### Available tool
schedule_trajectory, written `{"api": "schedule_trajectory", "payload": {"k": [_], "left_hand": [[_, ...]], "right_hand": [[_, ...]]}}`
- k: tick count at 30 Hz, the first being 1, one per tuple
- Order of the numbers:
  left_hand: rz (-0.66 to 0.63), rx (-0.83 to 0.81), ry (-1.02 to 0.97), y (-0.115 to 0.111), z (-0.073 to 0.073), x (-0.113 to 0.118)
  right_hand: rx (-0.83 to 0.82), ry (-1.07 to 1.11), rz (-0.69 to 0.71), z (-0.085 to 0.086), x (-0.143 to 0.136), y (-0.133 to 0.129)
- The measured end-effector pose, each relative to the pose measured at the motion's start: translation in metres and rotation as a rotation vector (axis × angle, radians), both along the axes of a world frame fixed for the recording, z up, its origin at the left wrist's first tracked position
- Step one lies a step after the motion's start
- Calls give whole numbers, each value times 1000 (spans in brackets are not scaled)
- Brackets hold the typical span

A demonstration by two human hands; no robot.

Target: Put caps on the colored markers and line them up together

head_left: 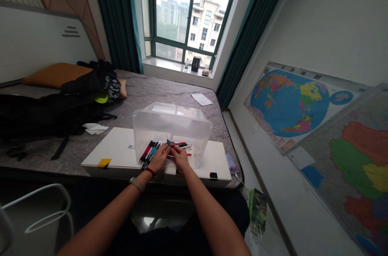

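Observation:
My left hand (160,158) is closed around a slim pen with a teal part (169,142), which points up and away. The fingers of my right hand (181,158) are pinched at the same spot, meeting the left fingertips; the lower end of the pen is hidden by them. Left of the hands, several pens (149,151) in black, red, white and teal lie side by side in a slanted row. More loose pens (183,145), red and white among them, lie behind and right of my right hand. A clear plastic bin (172,122) stands around the pens, its open side apparently towards me.
Two white boxes (110,147) with yellow and black tabs support the bin on a grey mattress (163,86). Black bags and clothes (45,114) lie left, beside a crumpled tissue (95,128). Paper (202,99) lies behind; a white cable (242,181) hangs right.

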State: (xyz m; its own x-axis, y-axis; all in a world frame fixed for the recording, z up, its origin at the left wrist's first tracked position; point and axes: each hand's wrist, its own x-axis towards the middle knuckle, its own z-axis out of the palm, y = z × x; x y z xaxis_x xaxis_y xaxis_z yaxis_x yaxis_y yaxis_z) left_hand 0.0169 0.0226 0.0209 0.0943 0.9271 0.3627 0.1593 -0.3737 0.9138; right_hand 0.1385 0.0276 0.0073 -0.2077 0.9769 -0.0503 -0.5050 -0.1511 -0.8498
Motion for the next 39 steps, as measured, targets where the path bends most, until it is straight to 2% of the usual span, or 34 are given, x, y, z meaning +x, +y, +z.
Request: {"api": "schedule_trajectory", "payload": {"k": [3, 6, 8, 10, 11, 12, 13, 15, 17, 19, 22, 29, 33, 36, 39], "left_hand": [[23, 53, 27, 2, 1, -3], [34, 75, 48, 2, -1, -3], [31, 88, 65, 1, -3, -3], [21, 96, 85, 0, -6, -2], [18, 96, 94, -1, -8, -2], [17, 95, 101, -1, -9, -2], [18, 91, 101, -2, -10, -3], [32, 82, 86, -2, -11, -5], [53, 71, 52, -1, -12, -7], [76, 51, 20, 0, -13, -10], [92, 10, -15, 2, -15, -13], [74, 35, -2, 4, -14, -16], [75, 32, 6, 3, -11, -17], [84, 27, 9, 3, -13, -18], [83, 14, 11, 4, -16, -17]], "right_hand": [[16, -84, -52, 4, 1, -2], [28, -215, -114, 15, 11, 0], [66, -350, -215, 30, 25, 4], [192, -574, -358, 50, 42, 10], [269, -714, -400, 61, 49, 14], [333, -870, -384, 72, 56, 19], [374, -1035, -319, 82, 61, 24], [409, -1402, -105, 99, 64, 34], [397, -1717, 85, 109, 58, 43], [413, -1932, 273, 111, 47, 51], [530, -2100, 505, 108, 30, 60], [826, -2115, 724, 92, 12, 70], [941, -2124, 771, 87, 12, 68], [937, -2136, 784, 90, 18, 71], [841, -2205, 725, 97, 30, 80]]}}
